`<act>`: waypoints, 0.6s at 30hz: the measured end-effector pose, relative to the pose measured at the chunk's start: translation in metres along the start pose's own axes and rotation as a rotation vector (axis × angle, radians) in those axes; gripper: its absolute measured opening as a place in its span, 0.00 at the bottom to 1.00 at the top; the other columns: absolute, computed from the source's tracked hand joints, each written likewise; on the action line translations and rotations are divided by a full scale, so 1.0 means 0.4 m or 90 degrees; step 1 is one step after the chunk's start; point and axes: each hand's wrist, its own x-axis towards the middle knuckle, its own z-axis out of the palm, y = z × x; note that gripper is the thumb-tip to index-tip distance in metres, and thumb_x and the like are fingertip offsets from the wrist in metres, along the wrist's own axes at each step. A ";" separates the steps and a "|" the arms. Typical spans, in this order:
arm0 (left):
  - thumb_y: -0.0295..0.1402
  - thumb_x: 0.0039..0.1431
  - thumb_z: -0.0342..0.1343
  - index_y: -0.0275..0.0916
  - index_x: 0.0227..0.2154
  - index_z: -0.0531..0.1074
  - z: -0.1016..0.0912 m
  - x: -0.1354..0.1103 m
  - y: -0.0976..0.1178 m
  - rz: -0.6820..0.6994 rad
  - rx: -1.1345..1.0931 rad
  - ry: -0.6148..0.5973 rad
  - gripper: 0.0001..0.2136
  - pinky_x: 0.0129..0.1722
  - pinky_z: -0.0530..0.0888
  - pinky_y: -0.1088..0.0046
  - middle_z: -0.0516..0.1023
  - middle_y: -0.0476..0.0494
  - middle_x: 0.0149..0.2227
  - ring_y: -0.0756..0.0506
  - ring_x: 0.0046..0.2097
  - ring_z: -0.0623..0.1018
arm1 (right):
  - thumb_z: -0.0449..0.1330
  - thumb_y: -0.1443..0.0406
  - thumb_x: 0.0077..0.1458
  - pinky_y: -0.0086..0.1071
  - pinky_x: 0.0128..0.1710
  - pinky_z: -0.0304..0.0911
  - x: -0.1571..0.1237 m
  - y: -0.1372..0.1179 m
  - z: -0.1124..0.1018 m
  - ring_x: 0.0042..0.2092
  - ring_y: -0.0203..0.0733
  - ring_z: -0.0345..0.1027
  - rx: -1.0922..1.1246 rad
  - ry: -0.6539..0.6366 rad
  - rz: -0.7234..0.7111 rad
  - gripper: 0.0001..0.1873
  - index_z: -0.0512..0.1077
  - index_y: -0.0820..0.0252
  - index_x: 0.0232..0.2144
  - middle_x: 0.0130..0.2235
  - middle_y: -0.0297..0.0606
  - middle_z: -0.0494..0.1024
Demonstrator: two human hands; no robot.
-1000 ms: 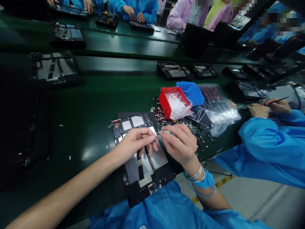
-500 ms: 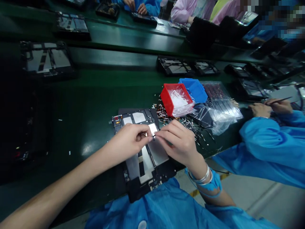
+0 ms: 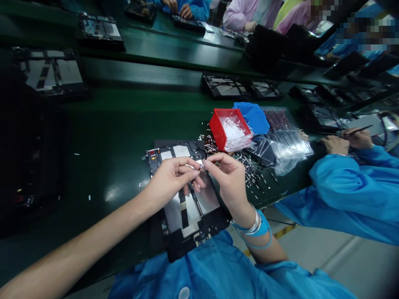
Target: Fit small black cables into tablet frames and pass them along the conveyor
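An opened tablet (image 3: 207,201) lies in front of me, its silver plates, dark ribbon cable and circuit boards exposed. Above its upper right part my two hands meet, fingertips almost touching. My left hand (image 3: 174,174) pinches a tiny white-and-dark piece (image 3: 201,165) between thumb and index finger, its other fingers loosely curled. From the other side my right hand (image 3: 229,178) pinches the white end of that piece with thumb and forefinger. The piece is too small to name. Beyond my right hand, many small black-and-white parts (image 3: 252,172) lie in a loose heap.
A red bin (image 3: 217,131) of white strips and a blue bin (image 3: 260,119) stand behind the heap, beside clear plastic packaging (image 3: 291,153). More opened tablets (image 3: 226,88) line the bench's back. At right, a co-worker's hands (image 3: 336,144) hold a dark slim tool.
Both hands have shifted slightly up the tablet. My right hand has turned more upright, and my left hand's lower fingers have opened out. The tiny piece shows more clearly.
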 end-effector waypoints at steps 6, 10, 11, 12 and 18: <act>0.32 0.50 0.59 0.33 0.30 0.72 -0.004 0.003 0.009 0.027 0.030 0.056 0.07 0.16 0.64 0.82 0.76 0.46 0.21 0.51 0.22 0.75 | 0.61 0.68 0.54 0.35 0.33 0.68 -0.009 -0.005 -0.002 0.33 0.39 0.72 -0.341 0.018 -0.365 0.04 0.76 0.56 0.28 0.30 0.35 0.80; 0.29 0.50 0.58 0.33 0.36 0.73 -0.005 0.006 0.001 0.044 0.037 0.056 0.10 0.17 0.69 0.81 0.77 0.46 0.24 0.48 0.26 0.78 | 0.59 0.70 0.55 0.37 0.34 0.69 0.001 -0.004 -0.012 0.34 0.40 0.73 -0.423 0.002 -0.446 0.07 0.77 0.56 0.32 0.32 0.37 0.80; 0.29 0.51 0.57 0.33 0.38 0.73 -0.006 0.007 -0.001 0.036 0.034 0.049 0.11 0.18 0.70 0.80 0.78 0.45 0.26 0.46 0.27 0.79 | 0.59 0.71 0.55 0.36 0.34 0.69 0.005 -0.005 -0.016 0.34 0.40 0.73 -0.433 0.007 -0.453 0.07 0.76 0.56 0.32 0.32 0.37 0.80; 0.28 0.51 0.57 0.33 0.39 0.73 -0.006 0.007 -0.003 0.024 0.026 0.042 0.12 0.18 0.71 0.79 0.79 0.44 0.27 0.46 0.28 0.80 | 0.59 0.72 0.55 0.36 0.34 0.69 0.010 -0.006 -0.020 0.34 0.40 0.73 -0.440 0.011 -0.456 0.08 0.76 0.56 0.32 0.31 0.37 0.80; 0.28 0.51 0.58 0.32 0.34 0.72 -0.010 0.014 -0.006 -0.034 -0.024 0.067 0.07 0.22 0.76 0.77 0.81 0.39 0.31 0.44 0.30 0.82 | 0.59 0.72 0.55 0.35 0.33 0.68 0.014 -0.014 -0.032 0.32 0.38 0.73 -0.432 0.049 -0.456 0.08 0.75 0.54 0.32 0.31 0.34 0.80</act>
